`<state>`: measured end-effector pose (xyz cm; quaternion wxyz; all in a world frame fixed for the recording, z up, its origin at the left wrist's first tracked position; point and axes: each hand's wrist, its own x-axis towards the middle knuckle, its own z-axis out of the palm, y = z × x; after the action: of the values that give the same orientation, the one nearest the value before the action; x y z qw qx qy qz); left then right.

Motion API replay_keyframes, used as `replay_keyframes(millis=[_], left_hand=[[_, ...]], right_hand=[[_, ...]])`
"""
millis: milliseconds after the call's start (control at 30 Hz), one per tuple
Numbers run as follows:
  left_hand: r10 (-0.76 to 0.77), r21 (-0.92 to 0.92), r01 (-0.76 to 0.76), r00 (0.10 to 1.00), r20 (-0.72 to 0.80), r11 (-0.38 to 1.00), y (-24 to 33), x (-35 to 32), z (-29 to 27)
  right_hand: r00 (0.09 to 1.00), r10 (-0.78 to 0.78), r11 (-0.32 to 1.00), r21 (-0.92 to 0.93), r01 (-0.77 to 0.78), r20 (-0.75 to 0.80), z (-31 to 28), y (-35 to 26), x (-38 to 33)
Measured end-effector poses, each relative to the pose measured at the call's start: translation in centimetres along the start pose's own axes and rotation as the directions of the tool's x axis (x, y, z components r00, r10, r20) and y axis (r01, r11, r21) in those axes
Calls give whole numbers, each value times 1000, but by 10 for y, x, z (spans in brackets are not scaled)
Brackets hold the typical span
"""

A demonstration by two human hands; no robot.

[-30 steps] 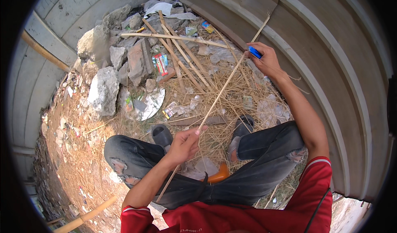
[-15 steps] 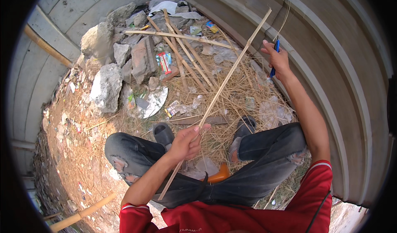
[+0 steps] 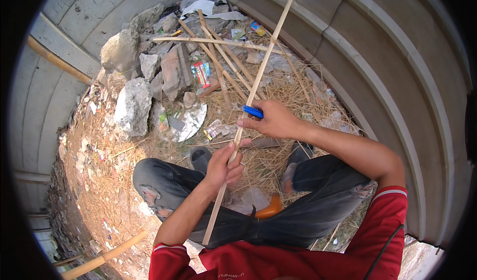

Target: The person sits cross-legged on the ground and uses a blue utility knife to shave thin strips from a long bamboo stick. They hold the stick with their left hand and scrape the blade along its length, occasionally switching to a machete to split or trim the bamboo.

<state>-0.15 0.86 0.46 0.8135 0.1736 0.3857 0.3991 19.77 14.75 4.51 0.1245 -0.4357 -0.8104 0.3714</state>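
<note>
A long, pale bamboo strip (image 3: 261, 71) slants across the middle, from the far wall side down to my lap. My left hand (image 3: 224, 167) is wrapped round it below the middle, fingers curled. Just above, my right hand (image 3: 276, 121) grips a blue cutter knife (image 3: 253, 111) against the strip, thumb on the near side. The blade is hidden from sight. Between my legs lies a curved orange object (image 3: 271, 208) whose kind I cannot tell.
Grey rubble stones (image 3: 133, 106) and crossed bamboo sticks (image 3: 218, 61) lie ahead. Straw (image 3: 278, 86) and litter cover the ground. A corrugated metal wall (image 3: 397, 96) rises close on the right, and a grey panel wall (image 3: 35, 111) curves along the left. A bamboo pole (image 3: 107, 255) lies lower left.
My right hand has come from the far right wall side to the strip with the knife, and the thin sliver trailing from it is gone. The strip has tilted more upright.
</note>
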Motion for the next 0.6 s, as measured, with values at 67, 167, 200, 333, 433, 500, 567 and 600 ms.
replay_keyframes(millis=[67, 167, 200, 333, 433, 500, 567, 600], left_hand=[[-2, -43, 0, 1000, -28, 999, 1, 0, 1], [7, -103, -13, 998, -61, 995, 4, -1, 1], [12, -123, -20, 998, -66, 992, 4, -2, 1], [29, -125, -34, 999, -39, 992, 1, -2, -6], [25, -94, -32, 997, -70, 995, 5, -7, 1], [22, -67, -26, 998, -64, 997, 9, -8, 5], [2, -4, -3, 999, -34, 1000, 5, -13, 7], [-11, 37, 11, 1000, -10, 999, 5, -14, 7]], right_hand=[[996, -85, 996, -8, 85, 15, 4, -9, -13], [981, -195, 980, 46, 195, 11, 18, -16, -25], [983, -170, 985, -13, 171, 68, 19, -19, -28], [979, -97, 982, -140, 123, 180, 18, -28, -32], [980, -100, 979, -156, 128, 173, 15, -27, -30], [990, -85, 972, -208, 107, 112, 9, -22, -27], [998, -63, 956, -286, 64, 13, 2, -4, -11], [994, -52, 968, -248, 26, -100, -12, 16, 2]])
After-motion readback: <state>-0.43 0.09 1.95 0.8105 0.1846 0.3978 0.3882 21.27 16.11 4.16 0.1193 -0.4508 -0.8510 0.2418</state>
